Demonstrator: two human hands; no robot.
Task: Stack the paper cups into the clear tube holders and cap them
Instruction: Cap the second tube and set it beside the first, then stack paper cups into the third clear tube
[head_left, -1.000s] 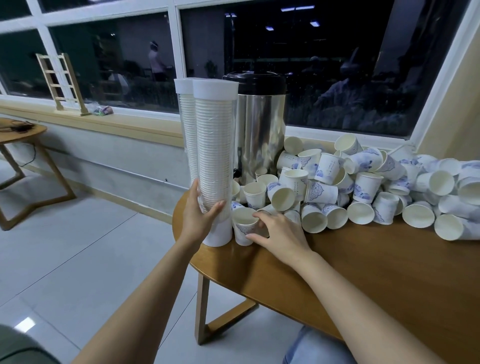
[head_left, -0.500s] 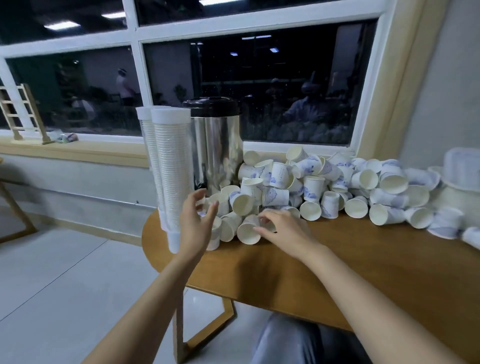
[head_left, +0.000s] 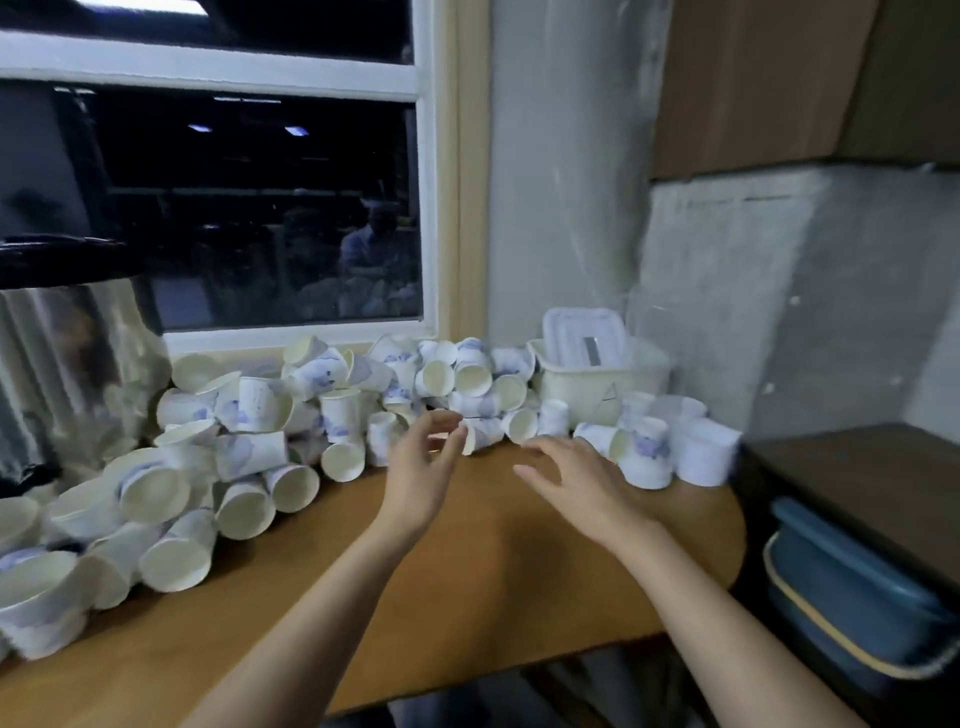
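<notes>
A heap of white paper cups with blue prints lies along the back of the wooden table, spreading from the left edge to the right end. My left hand hovers open above the table, fingers spread, just in front of the cups in the middle. My right hand is open too, palm down, near several upside-down cups at the right. Neither hand holds anything. The clear tube holders are out of view.
A steel urn with a black lid stands at the far left. A cream plastic basket with a clear lidded box sits against the wall. A dark cabinet and a blue bin stand right of the table.
The view has swung right, so the filled tubes have left the frame. My left hand let go of the tube, and both hands moved right along the table toward the cups.
</notes>
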